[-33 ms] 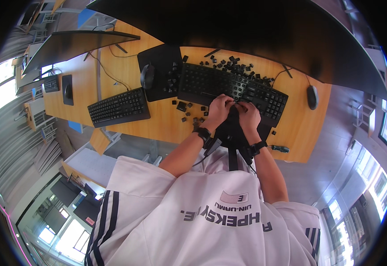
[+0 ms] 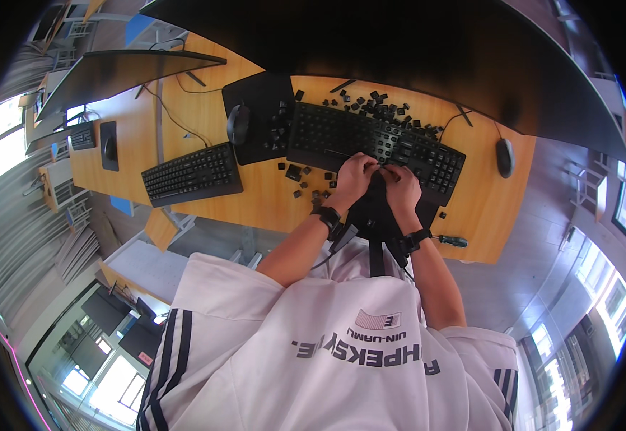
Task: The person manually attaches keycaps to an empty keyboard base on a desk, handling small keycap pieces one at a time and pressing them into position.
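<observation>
A black keyboard [image 2: 334, 129] lies before me, part of its keycaps off. At its front edge my left hand [image 2: 354, 177] and my right hand [image 2: 403, 189] meet, their fingers pinched together. Whatever is between the fingertips is too small and hidden to name. Below them spreads a black, soft-looking piece [image 2: 376, 208], perhaps cloth or a pad; its kind is unclear. Loose black keycaps [image 2: 381, 108] are heaped behind the keyboard, with several more keycaps [image 2: 297, 172] scattered left of my left hand. A screwdriver [image 2: 451, 241] with a dark green handle rests near my right wrist.
A second keyboard [image 2: 192, 172] sits to the left, beside a black mouse pad [image 2: 259, 93] bearing a mouse [image 2: 238, 123] and some keycaps. Another mouse [image 2: 505, 158] is at the right. A large monitor [image 2: 399, 43] overhangs the back of the wooden desk [image 2: 500, 223].
</observation>
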A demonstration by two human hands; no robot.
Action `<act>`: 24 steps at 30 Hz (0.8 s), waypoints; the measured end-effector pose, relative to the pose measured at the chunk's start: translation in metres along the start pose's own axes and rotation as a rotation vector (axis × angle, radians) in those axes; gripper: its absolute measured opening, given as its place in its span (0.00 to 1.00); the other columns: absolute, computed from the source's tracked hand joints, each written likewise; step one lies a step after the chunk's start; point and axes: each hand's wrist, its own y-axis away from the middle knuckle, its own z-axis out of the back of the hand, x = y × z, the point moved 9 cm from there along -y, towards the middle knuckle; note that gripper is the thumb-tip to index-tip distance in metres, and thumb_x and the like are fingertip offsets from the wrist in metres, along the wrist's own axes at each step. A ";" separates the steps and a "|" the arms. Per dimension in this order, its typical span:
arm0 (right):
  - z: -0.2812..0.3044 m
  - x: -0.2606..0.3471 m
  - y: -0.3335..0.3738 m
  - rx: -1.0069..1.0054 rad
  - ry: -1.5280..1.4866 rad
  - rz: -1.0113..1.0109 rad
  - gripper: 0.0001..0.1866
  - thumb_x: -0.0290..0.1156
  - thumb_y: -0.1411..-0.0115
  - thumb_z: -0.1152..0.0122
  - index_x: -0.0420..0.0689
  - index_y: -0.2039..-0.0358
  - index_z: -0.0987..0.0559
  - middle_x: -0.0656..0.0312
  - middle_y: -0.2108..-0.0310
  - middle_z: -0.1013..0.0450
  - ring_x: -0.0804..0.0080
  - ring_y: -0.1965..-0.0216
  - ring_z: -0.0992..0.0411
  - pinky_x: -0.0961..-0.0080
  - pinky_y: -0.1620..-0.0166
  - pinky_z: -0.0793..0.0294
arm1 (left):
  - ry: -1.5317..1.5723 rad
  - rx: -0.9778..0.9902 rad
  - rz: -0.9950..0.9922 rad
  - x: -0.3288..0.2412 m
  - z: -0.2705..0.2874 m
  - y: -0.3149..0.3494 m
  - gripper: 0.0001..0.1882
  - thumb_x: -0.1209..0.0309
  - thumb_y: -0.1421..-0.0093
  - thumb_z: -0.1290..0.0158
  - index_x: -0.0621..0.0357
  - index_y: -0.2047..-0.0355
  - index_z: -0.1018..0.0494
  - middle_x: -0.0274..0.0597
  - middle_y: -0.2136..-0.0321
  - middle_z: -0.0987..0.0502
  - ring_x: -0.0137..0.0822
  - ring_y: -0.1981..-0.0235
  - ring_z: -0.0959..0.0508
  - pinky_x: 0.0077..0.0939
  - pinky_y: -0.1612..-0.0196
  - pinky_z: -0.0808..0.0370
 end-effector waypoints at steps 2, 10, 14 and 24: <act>0.001 0.001 0.001 -0.005 -0.006 -0.003 0.08 0.36 0.47 0.34 0.48 0.69 0.16 0.62 0.74 0.25 0.60 0.71 0.24 0.68 0.68 0.26 | 0.015 0.024 0.006 0.002 -0.001 0.000 0.05 0.73 0.43 0.41 0.61 0.68 0.22 0.45 0.71 0.24 0.44 0.72 0.22 0.34 0.69 0.26; 0.000 -0.003 0.002 -0.017 0.004 -0.023 0.08 0.36 0.45 0.34 0.48 0.68 0.16 0.63 0.73 0.25 0.61 0.71 0.25 0.69 0.68 0.26 | -0.026 0.100 0.005 0.005 -0.005 -0.002 0.06 0.73 0.44 0.40 0.61 0.68 0.22 0.45 0.70 0.24 0.44 0.72 0.22 0.35 0.67 0.24; 0.002 -0.004 0.003 -0.022 -0.032 -0.012 0.07 0.34 0.45 0.35 0.47 0.68 0.16 0.63 0.73 0.26 0.62 0.72 0.25 0.70 0.69 0.27 | -0.064 0.120 -0.007 0.002 -0.006 0.000 0.07 0.73 0.45 0.39 0.60 0.67 0.22 0.44 0.70 0.25 0.43 0.71 0.22 0.36 0.67 0.24; 0.002 -0.003 0.004 0.034 -0.122 0.126 0.07 0.30 0.46 0.34 0.46 0.66 0.17 0.62 0.74 0.27 0.64 0.75 0.28 0.71 0.69 0.28 | -0.031 0.088 -0.051 -0.011 -0.004 0.012 0.08 0.73 0.47 0.37 0.60 0.68 0.23 0.44 0.70 0.25 0.43 0.71 0.22 0.34 0.67 0.24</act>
